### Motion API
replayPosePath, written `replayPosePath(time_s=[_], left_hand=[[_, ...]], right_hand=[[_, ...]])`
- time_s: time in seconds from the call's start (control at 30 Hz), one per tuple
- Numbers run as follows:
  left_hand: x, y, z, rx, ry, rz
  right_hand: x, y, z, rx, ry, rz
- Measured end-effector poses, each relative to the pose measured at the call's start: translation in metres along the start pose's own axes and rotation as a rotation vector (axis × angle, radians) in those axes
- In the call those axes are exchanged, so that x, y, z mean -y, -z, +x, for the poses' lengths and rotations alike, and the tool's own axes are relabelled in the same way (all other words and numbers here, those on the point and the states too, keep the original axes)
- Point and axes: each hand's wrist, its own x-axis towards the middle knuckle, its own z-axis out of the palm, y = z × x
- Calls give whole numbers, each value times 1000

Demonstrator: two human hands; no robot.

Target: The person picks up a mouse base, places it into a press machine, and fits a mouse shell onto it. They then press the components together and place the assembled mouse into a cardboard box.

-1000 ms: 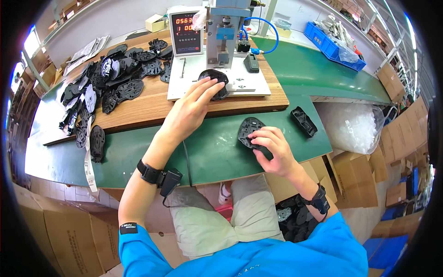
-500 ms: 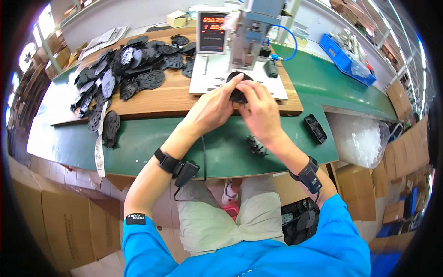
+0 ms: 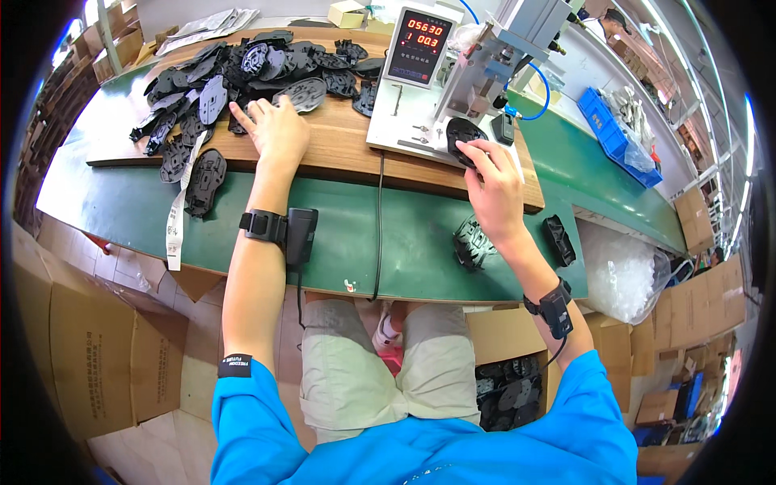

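Observation:
My left hand (image 3: pixel 279 133) reaches over the right edge of a heap of black plastic parts (image 3: pixel 214 101), its fingers spread and holding nothing. Just beyond its fingertips lies a flat oval part (image 3: pixel 305 95); whether they touch it I cannot tell. My right hand (image 3: pixel 497 190) pinches a black oval plastic part (image 3: pixel 464 131) at its near edge. That piece sits tilted at the front of the white base plate (image 3: pixel 404 121), below the metal press (image 3: pixel 477 73).
A box with a red lit display (image 3: pixel 418 48) stands left of the press. On the green table (image 3: pixel 347 234) are a black ring-shaped part (image 3: pixel 473 242) and a black frame (image 3: pixel 558 240). A blue bin (image 3: pixel 606 129) sits far right; an open carton (image 3: pixel 501 327) stands below the table.
Both hands were together on the black part under the press. My left hand has moved away leftward to the heap and opened; my right hand stays at the part. The view has shifted.

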Motion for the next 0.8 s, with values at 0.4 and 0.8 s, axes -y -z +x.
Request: replayPosePath(time_s=[0.4,0.8], left_hand=[[-18,9,-6,-138,-181,-253],[-39,20,-20,-118,-283,-698]], right_hand=[[-11,-3,3,-1,-102,158],[-12,15,20,212,76,-87]])
